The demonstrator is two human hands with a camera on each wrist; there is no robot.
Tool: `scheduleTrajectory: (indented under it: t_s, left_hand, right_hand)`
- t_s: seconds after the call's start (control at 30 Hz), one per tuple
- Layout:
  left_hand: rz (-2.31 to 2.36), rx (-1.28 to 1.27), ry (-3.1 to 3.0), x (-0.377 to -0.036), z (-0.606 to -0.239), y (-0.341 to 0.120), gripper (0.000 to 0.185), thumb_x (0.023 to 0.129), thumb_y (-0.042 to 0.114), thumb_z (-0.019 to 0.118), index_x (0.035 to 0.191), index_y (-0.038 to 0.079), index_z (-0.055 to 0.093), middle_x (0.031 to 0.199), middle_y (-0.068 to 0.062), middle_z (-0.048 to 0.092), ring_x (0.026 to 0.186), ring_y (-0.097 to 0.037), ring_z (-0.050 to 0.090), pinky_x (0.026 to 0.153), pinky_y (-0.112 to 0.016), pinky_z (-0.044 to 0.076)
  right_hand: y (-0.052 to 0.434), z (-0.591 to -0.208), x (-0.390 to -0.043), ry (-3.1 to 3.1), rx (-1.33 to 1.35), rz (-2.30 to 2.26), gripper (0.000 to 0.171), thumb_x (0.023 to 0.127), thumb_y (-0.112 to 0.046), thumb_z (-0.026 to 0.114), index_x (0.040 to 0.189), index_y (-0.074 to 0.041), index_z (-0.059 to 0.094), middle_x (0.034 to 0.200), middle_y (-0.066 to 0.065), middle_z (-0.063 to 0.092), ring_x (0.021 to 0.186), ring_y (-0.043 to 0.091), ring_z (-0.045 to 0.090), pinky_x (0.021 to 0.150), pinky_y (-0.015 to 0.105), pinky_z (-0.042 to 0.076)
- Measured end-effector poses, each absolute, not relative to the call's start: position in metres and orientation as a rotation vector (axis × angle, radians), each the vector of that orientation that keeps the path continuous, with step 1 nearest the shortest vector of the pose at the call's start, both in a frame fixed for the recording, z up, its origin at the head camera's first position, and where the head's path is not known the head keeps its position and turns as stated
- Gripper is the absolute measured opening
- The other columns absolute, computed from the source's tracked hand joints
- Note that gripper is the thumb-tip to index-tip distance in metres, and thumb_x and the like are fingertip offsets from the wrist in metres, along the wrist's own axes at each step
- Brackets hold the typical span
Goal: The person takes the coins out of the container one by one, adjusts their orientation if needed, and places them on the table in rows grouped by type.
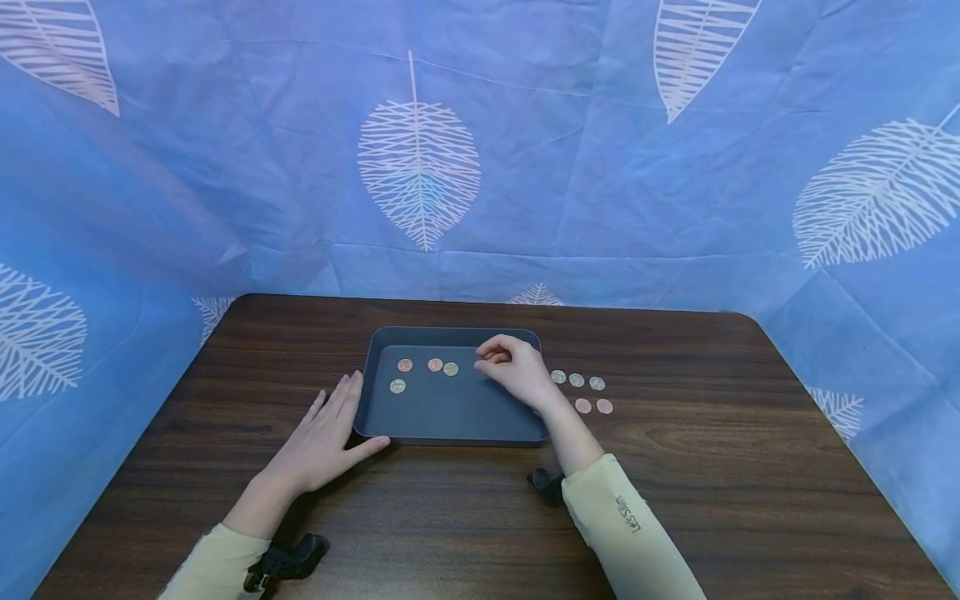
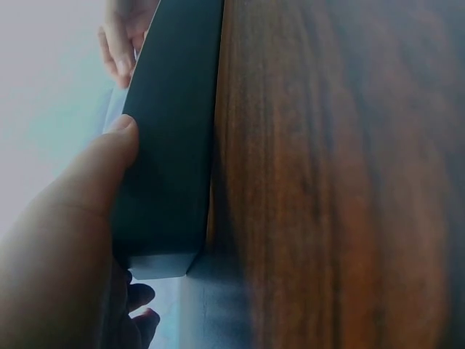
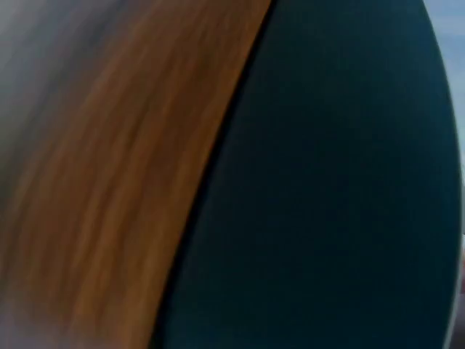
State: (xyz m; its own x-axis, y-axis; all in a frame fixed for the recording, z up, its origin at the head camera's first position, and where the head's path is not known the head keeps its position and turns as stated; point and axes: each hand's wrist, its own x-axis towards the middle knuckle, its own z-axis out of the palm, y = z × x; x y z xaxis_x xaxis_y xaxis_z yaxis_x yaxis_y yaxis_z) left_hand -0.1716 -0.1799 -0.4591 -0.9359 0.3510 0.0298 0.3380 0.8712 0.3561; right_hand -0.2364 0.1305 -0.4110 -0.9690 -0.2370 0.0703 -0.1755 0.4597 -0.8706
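The flat left hand (image 1: 322, 437) steadies the shallow dark-grey rectangular plastic tray (image 1: 450, 417) while the right hand (image 1: 513, 367), fingers curled, perhaps pinches something unseen above it.

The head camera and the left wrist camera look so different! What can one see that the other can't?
Only the head view shows the coins: four inside the tray and five on the table to its right. It also shows the blue leaf-print cloth behind and both sleeves.

Only the left wrist view shows the tray's outer wall up close, with the left thumb pressed against it.

Both show the dark tray, the wooden table, the left hand against the tray's left side, and the right hand over the tray.
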Motion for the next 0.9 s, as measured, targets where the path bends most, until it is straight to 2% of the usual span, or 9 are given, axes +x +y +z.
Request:
scheduleTrajectory:
  t_s: [0.4, 0.9]
  left_hand:
    - [0.572, 0.540, 3.008, -0.172, -0.462, -0.179, 0.110, 0.082, 0.078, 0.042, 0.153, 0.003, 0.005, 0.158, -0.017, 0.009, 0.144, -0.032, 0.010, 0.113, -0.056, 0.009]
    - [0.643, 0.531, 3.018, -0.171, -0.464, -0.179, 0.109, 0.082, 0.077, 0.044, 0.153, 0.004, 0.004, 0.158, -0.016, 0.010, 0.144, -0.033, 0.009, 0.112, -0.058, 0.009]
  right_hand:
    - [0.091, -0.425, -0.247, 2.609, -0.391, -1.606, 0.022, 0.089, -0.009, 0.069, 0.109, -0.001, 0.066, 0.094, 0.003, 0.065, 0.085, 0.018, 0.062, 0.072, 0.031, 0.051]
    - [0.088, -0.441, -0.252, 2.654, -0.314, -1.466, 0.023, 0.090, -0.018, 0.068, 0.110, -0.006, 0.067, 0.098, 0.004, 0.063, 0.087, 0.017, 0.060, 0.076, 0.034, 0.050]
